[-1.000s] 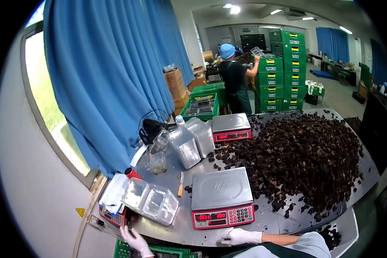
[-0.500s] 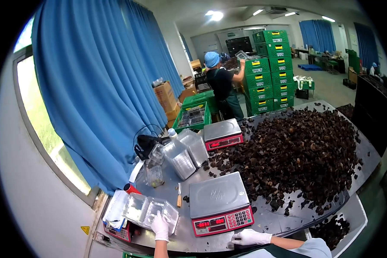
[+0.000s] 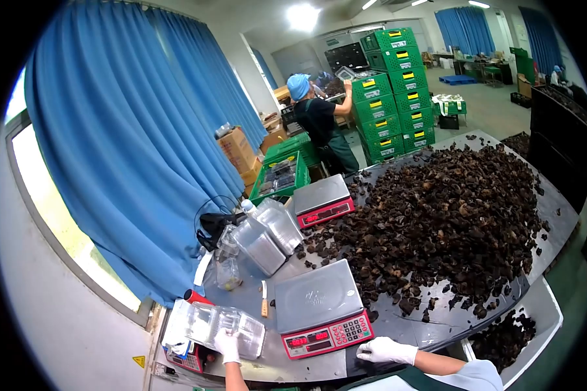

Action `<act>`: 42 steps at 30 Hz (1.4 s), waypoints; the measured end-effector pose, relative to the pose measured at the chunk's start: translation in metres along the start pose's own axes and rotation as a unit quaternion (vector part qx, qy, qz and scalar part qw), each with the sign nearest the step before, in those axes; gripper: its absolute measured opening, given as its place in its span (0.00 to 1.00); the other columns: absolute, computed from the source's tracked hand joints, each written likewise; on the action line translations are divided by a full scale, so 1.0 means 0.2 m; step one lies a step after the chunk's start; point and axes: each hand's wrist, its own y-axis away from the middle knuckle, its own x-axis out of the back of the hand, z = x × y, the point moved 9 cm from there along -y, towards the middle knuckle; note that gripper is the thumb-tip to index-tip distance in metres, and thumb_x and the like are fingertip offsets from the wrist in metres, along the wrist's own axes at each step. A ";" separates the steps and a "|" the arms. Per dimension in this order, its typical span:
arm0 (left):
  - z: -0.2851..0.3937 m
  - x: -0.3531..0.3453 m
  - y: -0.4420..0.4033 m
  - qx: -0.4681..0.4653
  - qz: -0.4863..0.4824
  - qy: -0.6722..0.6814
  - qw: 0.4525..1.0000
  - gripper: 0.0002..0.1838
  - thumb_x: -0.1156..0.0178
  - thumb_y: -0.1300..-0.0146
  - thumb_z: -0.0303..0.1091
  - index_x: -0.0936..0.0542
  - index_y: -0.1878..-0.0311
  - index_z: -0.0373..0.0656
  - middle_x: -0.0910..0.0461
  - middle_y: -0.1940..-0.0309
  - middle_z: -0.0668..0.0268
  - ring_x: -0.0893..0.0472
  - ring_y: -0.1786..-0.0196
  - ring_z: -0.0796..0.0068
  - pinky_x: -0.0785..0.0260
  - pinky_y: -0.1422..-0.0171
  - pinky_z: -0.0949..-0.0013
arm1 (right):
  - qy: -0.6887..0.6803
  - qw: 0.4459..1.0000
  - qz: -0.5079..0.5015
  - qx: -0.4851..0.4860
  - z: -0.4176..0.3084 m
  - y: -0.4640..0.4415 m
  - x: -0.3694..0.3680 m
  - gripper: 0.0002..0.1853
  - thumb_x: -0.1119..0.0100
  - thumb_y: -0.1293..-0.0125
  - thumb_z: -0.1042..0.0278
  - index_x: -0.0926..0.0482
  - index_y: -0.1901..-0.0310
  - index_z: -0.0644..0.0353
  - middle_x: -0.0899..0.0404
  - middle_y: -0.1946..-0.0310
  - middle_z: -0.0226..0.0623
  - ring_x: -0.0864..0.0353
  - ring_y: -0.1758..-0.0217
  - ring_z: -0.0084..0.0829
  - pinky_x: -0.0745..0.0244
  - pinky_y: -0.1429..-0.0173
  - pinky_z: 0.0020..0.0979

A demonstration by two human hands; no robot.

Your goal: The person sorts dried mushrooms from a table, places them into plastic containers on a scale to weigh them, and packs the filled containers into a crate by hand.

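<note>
My left hand [image 3: 227, 345], in a white glove, is closed at the near edge of an open clear plastic container [image 3: 246, 331] on the metal table. My gloved right hand [image 3: 386, 351] rests at the table's front edge with its fingers curled; whether anything is under them is hidden. Between the hands stands a red scale [image 3: 318, 293] with a bare steel plate. A wooden-handled knife [image 3: 264, 301] lies left of it. Beyond and to the right spreads a large heap of dark dried pieces [image 3: 437, 221].
Stacked clear containers [image 3: 261, 246] and a second scale [image 3: 323, 199] stand farther back. A white bin [image 3: 548, 326] is at the lower right. A co-worker [image 3: 319, 120] stands beside stacked green crates [image 3: 398, 91]. Papers [image 3: 179, 322] lie at the left.
My left hand came up from below the table edge to the clear container. My right hand stays at the front edge. The camera view has shifted and tilted.
</note>
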 end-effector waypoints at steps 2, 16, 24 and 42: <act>-0.10 -0.02 -0.05 0.024 0.005 0.011 1.000 0.16 0.21 0.64 0.34 0.20 0.75 0.42 0.19 0.77 0.60 0.20 0.73 0.62 0.27 0.63 0.61 | 0.002 1.000 -0.003 -0.014 0.04 0.06 0.02 0.19 0.53 0.31 0.45 0.20 0.51 0.47 0.16 0.63 0.43 0.17 0.58 0.46 0.23 0.50 0.44; 0.93 0.07 0.23 -0.178 0.120 0.186 0.959 0.06 0.34 0.49 0.23 0.20 0.68 0.41 0.21 0.62 0.61 0.21 0.57 0.64 0.29 0.50 0.64 | 0.002 0.994 0.000 -0.109 0.31 0.36 0.17 0.22 0.54 0.31 0.42 0.21 0.48 0.44 0.17 0.59 0.45 0.18 0.56 0.48 0.24 0.49 0.42; 1.24 -0.64 0.63 -0.240 -0.240 -0.017 0.940 0.21 0.31 0.50 0.52 0.18 0.63 0.44 0.20 0.60 0.59 0.22 0.52 0.57 0.29 0.48 0.57 | -0.031 0.990 0.040 -0.133 0.43 0.53 0.26 0.19 0.54 0.31 0.47 0.20 0.52 0.48 0.16 0.62 0.41 0.18 0.57 0.45 0.24 0.51 0.41; 1.83 -0.71 1.58 -0.353 -0.321 0.190 0.858 0.28 0.31 0.45 0.42 0.24 0.44 0.39 0.29 0.38 0.49 0.31 0.34 0.50 0.39 0.30 0.55 | 0.013 0.972 0.153 -0.178 0.71 0.74 0.39 0.16 0.47 0.35 0.51 0.18 0.57 0.52 0.17 0.66 0.43 0.17 0.61 0.45 0.23 0.57 0.42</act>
